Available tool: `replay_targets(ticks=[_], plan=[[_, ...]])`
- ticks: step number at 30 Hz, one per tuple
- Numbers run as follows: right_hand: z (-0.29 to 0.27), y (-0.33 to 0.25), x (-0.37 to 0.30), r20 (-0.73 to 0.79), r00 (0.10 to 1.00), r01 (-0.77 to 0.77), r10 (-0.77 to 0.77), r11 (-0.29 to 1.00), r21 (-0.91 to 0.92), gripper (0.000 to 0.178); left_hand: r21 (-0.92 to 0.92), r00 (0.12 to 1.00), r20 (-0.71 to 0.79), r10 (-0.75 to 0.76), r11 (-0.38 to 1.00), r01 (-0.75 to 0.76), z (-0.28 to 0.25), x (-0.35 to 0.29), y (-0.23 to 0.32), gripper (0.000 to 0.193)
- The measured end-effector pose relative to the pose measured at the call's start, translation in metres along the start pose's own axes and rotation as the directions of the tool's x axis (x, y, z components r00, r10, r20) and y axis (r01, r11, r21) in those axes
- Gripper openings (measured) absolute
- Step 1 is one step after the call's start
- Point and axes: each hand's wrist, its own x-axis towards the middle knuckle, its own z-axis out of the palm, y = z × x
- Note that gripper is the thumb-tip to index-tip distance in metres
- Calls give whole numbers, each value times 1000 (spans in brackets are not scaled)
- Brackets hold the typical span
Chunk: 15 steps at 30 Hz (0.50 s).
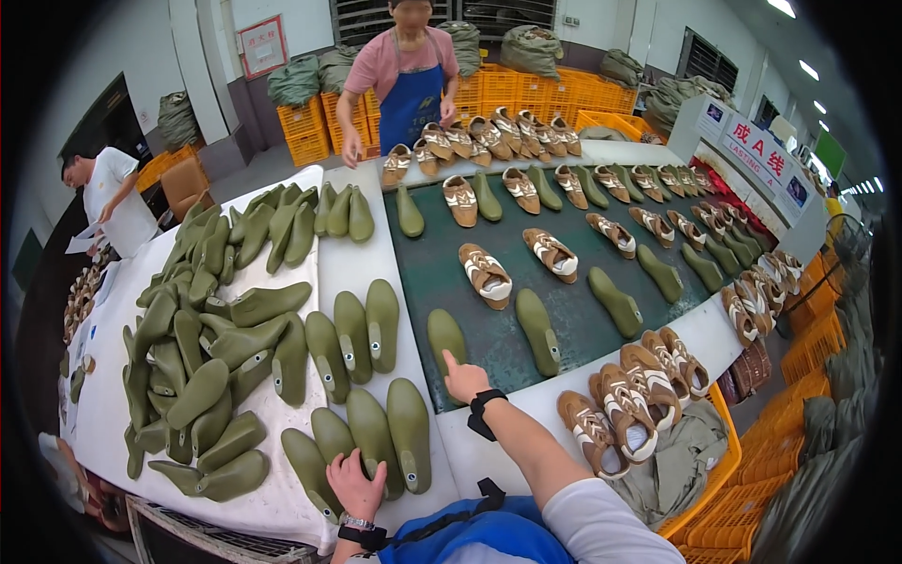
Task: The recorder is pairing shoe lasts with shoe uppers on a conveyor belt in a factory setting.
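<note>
At the near left corner of a dark green conveyor belt (pixel 583 329), my right hand (pixel 465 381) grips the near end of a green shoe last (pixel 444 331). Its index finger lies along the last's top; the other fingers are mostly hidden. My left hand (pixel 357 487) is over the near ends of the front row of lasts on the white table. Its fingers are spread and touch a green last (pixel 370 423). Beside it stands another last (pixel 410 432), and three more lasts (pixel 350 331) lie just beyond.
Left of the rows is a heap of green lasts (pixel 202 367). Brown-and-white sneakers (pixel 485 274) alternate with lasts on the belt. More sneakers (pixel 620 404) stand on the near right ledge by an orange crate (pixel 719 461). Across the belt stands a person in a blue apron (pixel 411 103).
</note>
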Motion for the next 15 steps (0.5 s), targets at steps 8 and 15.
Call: replay_targets(ticks=[8, 15], plan=[[-21, 10, -9, 116, 992, 29, -45, 991, 133, 72, -2, 1000, -3, 29, 1000, -29, -2, 2, 4, 49], [-52, 60, -99, 115, 974, 183, -193, 978, 97, 52, -17, 999, -14, 45, 999, -45, -1, 3, 9, 50]])
